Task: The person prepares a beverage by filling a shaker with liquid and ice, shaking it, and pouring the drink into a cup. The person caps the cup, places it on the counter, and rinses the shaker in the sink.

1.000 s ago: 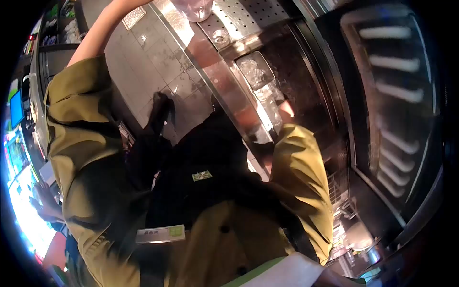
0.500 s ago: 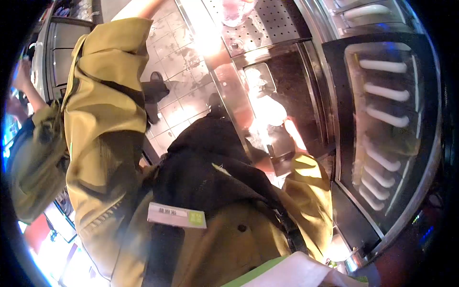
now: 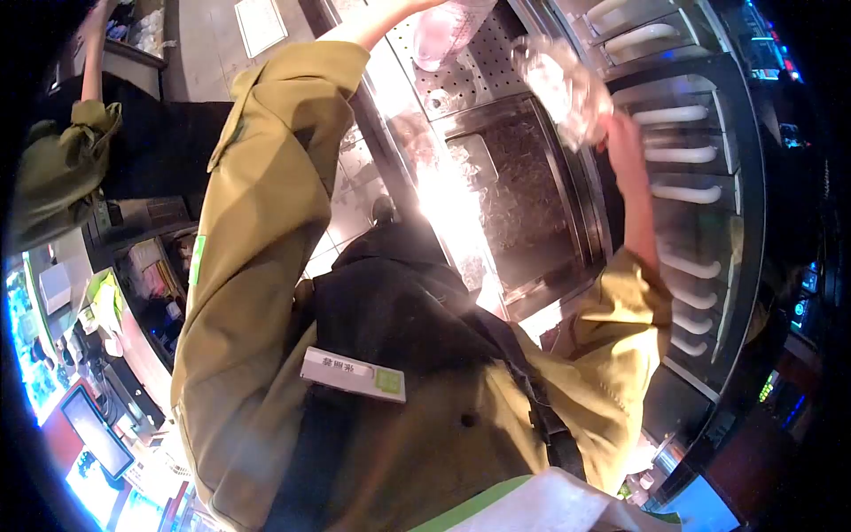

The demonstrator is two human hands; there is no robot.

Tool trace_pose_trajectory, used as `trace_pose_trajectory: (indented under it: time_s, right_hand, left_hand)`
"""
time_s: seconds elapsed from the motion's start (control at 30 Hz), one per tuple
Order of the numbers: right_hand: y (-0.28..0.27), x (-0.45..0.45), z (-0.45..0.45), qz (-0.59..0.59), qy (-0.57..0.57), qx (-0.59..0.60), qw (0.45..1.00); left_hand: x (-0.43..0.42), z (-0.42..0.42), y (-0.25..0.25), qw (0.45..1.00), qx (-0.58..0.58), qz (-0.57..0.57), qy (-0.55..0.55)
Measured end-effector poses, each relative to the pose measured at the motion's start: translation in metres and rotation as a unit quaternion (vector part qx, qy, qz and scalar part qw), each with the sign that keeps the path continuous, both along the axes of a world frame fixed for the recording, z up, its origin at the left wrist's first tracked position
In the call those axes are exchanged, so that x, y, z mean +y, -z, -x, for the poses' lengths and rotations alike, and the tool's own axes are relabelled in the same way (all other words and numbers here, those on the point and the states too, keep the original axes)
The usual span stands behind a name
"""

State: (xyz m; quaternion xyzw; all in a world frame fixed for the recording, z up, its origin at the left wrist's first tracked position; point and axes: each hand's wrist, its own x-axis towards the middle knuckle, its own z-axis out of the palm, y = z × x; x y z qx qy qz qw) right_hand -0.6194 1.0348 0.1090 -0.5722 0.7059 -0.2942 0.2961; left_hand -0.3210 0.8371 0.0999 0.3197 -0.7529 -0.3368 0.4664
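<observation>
My right hand (image 3: pixel 622 140) is closed on the handle of a clear scoop (image 3: pixel 563 93), blurred and seemingly loaded with ice. It is lifted above the right rim of a sunken steel bin (image 3: pixel 581 222) with loose ice (image 3: pixel 527 177) inside. At the top edge, my left hand (image 3: pixel 415 4) is at the upper end of a pink, see-through cup (image 3: pixel 441 40). Most of its fingers are cut off by the frame, but they appear closed on the cup. The cup is over a perforated steel drip tray (image 3: pixel 483 66), left of the scoop.
Right of the bin is a black-framed rack (image 3: pixel 749 213) with several white curved handles (image 3: pixel 681 155). A co-worker's sleeve (image 3: pixel 66 168) and raised forearm (image 3: pixel 93 53) are at far left. Below them are a screen (image 3: pixel 96 430) and counter items. The tiled floor (image 3: pixel 350 177) shows between.
My right hand has risen out of the ice bin with the scoop, moving up and right. My left hand stays at the pink cup. The view has shifted, revealing more at left.
</observation>
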Motion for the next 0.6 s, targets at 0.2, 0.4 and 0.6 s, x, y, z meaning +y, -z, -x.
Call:
trace_pose_trajectory:
  time_s: [0.2,0.4,0.6]
  right_hand:
    - [-0.052,-0.094,-0.031,0.08,-0.074,0.225,0.968]
    - [-0.079,-0.108,-0.05,0.001,-0.05,0.333,0.942]
    - [-0.047,-0.114,-0.03,0.007,-0.06,0.264,0.963]
  left_hand:
    - [0.007,0.002,-0.012,0.998,0.047,-0.029,-0.044]
    - [0.013,0.002,-0.019,0.98,0.114,-0.162,0.003]
    - [0.016,0.004,-0.025,0.983,0.06,-0.167,-0.044]
